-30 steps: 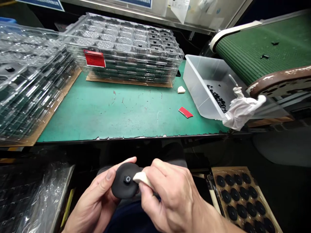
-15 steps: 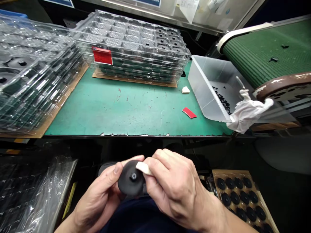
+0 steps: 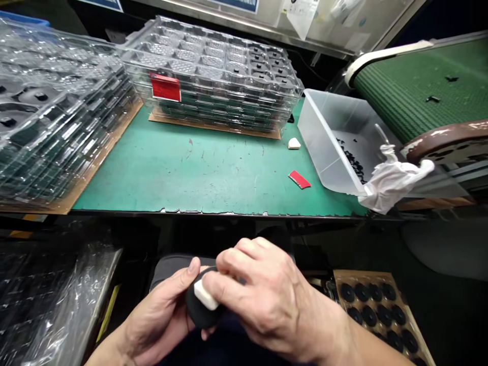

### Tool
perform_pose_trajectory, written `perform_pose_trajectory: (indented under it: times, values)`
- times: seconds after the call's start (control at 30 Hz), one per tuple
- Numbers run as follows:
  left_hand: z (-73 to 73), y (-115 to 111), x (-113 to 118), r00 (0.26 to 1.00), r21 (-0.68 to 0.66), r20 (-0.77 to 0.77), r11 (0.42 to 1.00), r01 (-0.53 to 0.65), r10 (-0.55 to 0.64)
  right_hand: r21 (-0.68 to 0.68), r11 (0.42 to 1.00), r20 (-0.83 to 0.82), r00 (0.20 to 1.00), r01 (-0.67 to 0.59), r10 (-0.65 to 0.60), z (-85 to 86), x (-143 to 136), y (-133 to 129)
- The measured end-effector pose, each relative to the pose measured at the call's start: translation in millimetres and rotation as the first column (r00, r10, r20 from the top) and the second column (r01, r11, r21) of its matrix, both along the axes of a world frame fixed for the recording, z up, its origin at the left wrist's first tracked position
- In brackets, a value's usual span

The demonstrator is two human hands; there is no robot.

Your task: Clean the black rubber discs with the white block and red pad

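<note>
My left hand [image 3: 163,305] is closed around the edge of a round black disc [image 3: 200,315], low in front of my body. Between the fingers of my right hand [image 3: 263,295] is a small white block [image 3: 206,296], which lies against the face of the disc. The block and my right fingers cover the disc's middle and its right side. A similar white block [image 3: 294,144] lies on the green table [image 3: 213,173], beside a strip of red material [image 3: 299,179].
Stacked clear plastic trays [image 3: 213,96] stand at the back, with another stack [image 3: 68,132] at left. A translucent bin [image 3: 324,137] holds small black parts beside a green conveyor belt [image 3: 412,76]. At lower right sits a tray of black discs [image 3: 381,310].
My right hand has brought the white block from the disc's upper right edge across its face, down and left. The disc is tilted differently, and its central stub is now hidden.
</note>
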State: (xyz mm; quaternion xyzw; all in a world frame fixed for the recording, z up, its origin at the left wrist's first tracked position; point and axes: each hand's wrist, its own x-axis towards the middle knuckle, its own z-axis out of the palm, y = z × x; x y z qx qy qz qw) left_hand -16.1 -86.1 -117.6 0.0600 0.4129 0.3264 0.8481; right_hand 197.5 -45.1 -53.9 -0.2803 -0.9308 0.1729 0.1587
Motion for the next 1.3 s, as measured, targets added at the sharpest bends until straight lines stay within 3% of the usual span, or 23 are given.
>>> perform_pose_trajectory:
  times: [0.17, 0.27, 0.33, 0.4, 0.47, 0.53, 0.6, 0.67, 0.73, 0.83, 0.93, 1.0, 1.03, 1.1, 1.17, 1.23, 1.3]
  values:
    - [2.5, 3.9, -4.3, 0.986, 0.060, -0.041, 0.985, -0.162, 0.164, -0.082, 0.968, -0.013, 0.971, 0.238, -0.240, -16.2, 1.2, -13.2]
    - [0.0, 5.5, -2.9, 0.990, 0.069, -0.022, 0.988, -0.141, 0.142, -0.095, 0.949, -0.011, 0.953, 0.299, -0.302, -18.5, 0.0, -14.5]
    - [-3.3, 4.9, 0.7, 0.997, 0.047, 0.011, 0.995, -0.083, 0.083, -0.060, 0.969, 0.013, 0.971, 0.239, -0.239, -14.2, -0.7, -8.2]
    - [-6.4, 4.0, 5.2, 0.998, 0.009, 0.055, 0.999, -0.038, 0.038, -0.027, 0.997, 0.030, 0.997, 0.077, -0.076, -9.1, -1.9, -0.4]
    - [-7.7, 4.0, 8.4, 0.994, -0.014, 0.092, 0.998, -0.053, 0.054, 0.006, 1.000, 0.029, 1.000, 0.000, 0.000, -7.1, -4.5, 3.7]
    - [-6.8, 4.8, 8.6, 0.983, 0.011, 0.097, 0.988, -0.157, 0.155, -0.002, 0.991, -0.014, 0.991, 0.136, -0.136, -9.7, -8.7, 1.2]
    - [-4.6, 5.5, 5.5, 0.960, 0.066, 0.081, 0.960, -0.272, 0.267, -0.107, 0.942, -0.080, 0.941, 0.318, -0.327, -15.4, -13.2, -6.4]
    - [-2.7, 5.4, 0.4, 0.948, 0.108, 0.068, 0.942, -0.317, 0.311, -0.220, 0.900, -0.131, 0.903, 0.376, -0.409, -21.0, -15.9, -13.9]
    - [-2.7, 4.7, -4.0, 0.957, 0.117, 0.065, 0.950, -0.290, 0.284, -0.227, 0.896, -0.132, 0.899, 0.383, -0.417, -23.5, -15.8, -16.2]
    - [-6.6, 3.8, -4.4, 0.978, 0.090, 0.076, 0.975, -0.203, 0.196, -0.118, 0.934, -0.031, 0.939, 0.337, -0.343, -19.5, -12.0, -7.6]
    - [-11.4, 3.5, 1.5, 0.988, 0.029, 0.132, 0.996, -0.087, 0.082, -0.064, 0.993, 0.006, 0.995, 0.102, -0.102, -11.1, -8.5, 4.9]
    - [-13.2, 3.8, 5.2, 0.983, 0.009, 0.174, 0.998, -0.055, 0.052, -0.022, 1.000, -0.011, 1.000, 0.003, -0.003, -8.0, -8.1, 8.1]
    - [-13.6, 4.0, 6.2, 0.981, 0.013, 0.181, 0.997, -0.077, 0.073, -0.002, 1.000, -0.010, 0.999, 0.031, -0.031, -8.0, -8.8, 7.4]
    - [-13.6, 4.4, 6.2, 0.972, 0.049, 0.158, 0.981, -0.186, 0.176, -0.018, 0.979, 0.004, 0.979, 0.202, -0.202, -10.3, -12.1, 1.9]
    - [-12.3, 4.4, 5.0, 0.958, 0.112, 0.104, 0.954, -0.277, 0.266, -0.125, 0.922, -0.002, 0.929, 0.367, -0.370, -13.1, -18.5, -6.6]
    - [-8.9, 4.0, 3.9, 0.950, 0.183, 0.047, 0.932, -0.311, 0.308, -0.231, 0.879, -0.076, 0.893, 0.417, -0.444, -13.6, -26.9, -14.1]
    - [-2.9, 3.7, 3.2, 0.943, 0.245, -0.002, 0.914, -0.322, 0.333, -0.241, 0.891, -0.203, 0.877, 0.386, -0.435, -11.1, -34.5, -17.9]
